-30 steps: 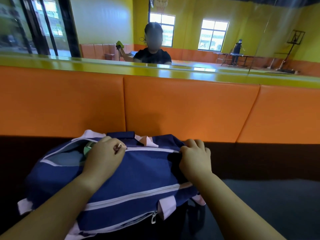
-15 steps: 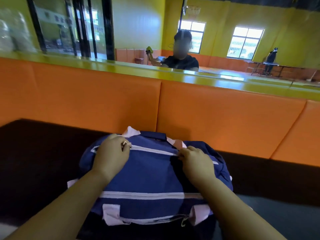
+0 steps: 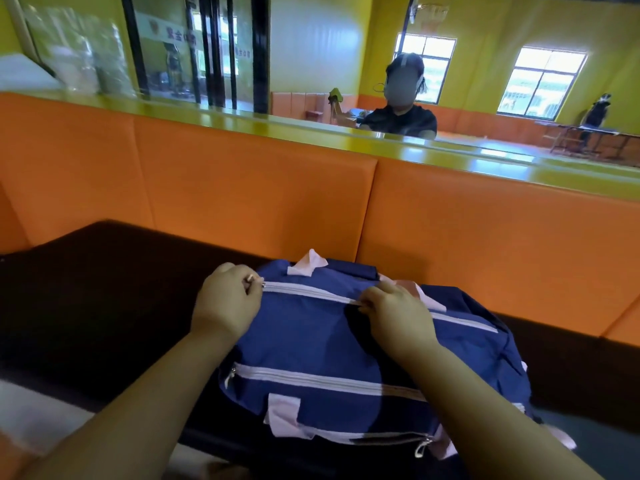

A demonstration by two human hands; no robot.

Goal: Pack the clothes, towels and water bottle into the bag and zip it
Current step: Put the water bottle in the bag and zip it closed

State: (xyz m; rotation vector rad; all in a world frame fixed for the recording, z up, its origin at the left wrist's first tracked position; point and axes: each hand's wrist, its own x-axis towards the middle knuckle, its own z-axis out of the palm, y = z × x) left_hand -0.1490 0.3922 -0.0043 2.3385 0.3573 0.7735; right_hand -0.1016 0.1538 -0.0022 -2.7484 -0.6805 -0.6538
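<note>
An orange padded backrest (image 3: 242,202) rises behind the dark tabletop (image 3: 104,289), where the blue bag (image 3: 311,341) lies. Its top zipper (image 3: 304,292) is closed along the stretch in view, hiding any contents. The right grip (image 3: 398,313) pinches the zipper's middle. The left grip (image 3: 227,303) pinches the pull (image 3: 250,279) at its left end.

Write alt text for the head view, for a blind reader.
A person's left hand pinches the zipper pull at the left end of a navy duffel bag, while the right hand holds the closed top zipper midway. The bag sits on a dark bench with an orange backrest.
</note>
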